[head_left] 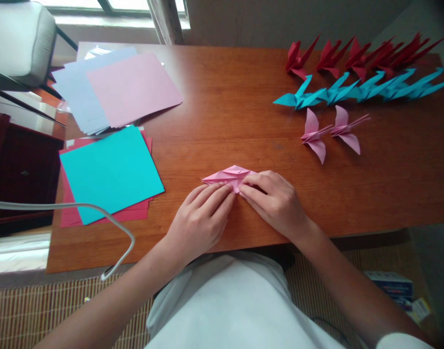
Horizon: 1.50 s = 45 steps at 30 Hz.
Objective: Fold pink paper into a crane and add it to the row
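Observation:
A partly folded piece of pink origami paper (234,173) lies on the wooden table near its front edge, its long point facing left. My left hand (203,213) presses on the near left side of it with the fingers together. On the right side, my right hand (276,198) pinches the paper between thumb and fingers. Both sets of fingertips nearly meet at the near middle of the fold and hide part of it.
Two pink paper cranes (314,135) stand at right, with rows of blue cranes (302,94) and red cranes (298,60) behind. Left are turquoise sheets (113,174) over red ones, and pink sheets (134,89) over pale blue. A white cable (129,237) crosses the left front edge.

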Available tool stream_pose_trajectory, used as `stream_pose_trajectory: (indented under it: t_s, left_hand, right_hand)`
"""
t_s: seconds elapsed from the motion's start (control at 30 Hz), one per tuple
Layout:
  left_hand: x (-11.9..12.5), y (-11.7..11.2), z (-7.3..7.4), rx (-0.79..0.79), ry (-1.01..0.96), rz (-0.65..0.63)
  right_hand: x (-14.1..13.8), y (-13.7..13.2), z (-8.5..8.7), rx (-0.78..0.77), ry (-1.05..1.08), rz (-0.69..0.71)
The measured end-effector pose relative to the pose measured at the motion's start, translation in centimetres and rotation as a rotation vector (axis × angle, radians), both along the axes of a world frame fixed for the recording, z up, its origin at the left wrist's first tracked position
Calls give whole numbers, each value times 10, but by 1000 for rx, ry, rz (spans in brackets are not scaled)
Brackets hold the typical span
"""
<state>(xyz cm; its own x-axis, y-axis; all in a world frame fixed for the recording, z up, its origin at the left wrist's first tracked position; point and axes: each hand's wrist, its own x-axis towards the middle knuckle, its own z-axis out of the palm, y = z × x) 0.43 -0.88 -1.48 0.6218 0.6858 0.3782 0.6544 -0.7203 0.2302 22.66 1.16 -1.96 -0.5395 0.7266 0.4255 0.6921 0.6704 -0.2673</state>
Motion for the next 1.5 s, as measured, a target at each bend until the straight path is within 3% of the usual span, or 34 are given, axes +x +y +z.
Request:
stream_pose_trajectory:
  t_s: [0.5, 0.87, 1.17, 1.5]
  left_hand:
    - [-10, -3, 2, 39, -71, 27]
    - [-19, -8, 4, 64, 11, 115]
    - [-24, -10, 5, 81, 51, 136]
    - [-31, -10, 8, 79, 99, 209]
  right_hand:
    - [1, 0, -2, -30, 14, -7]
    - [-14, 1, 9, -70, -43, -67]
    - [-30, 5, 5, -1, -61, 14]
    - [-30, 9, 2, 82, -112, 77]
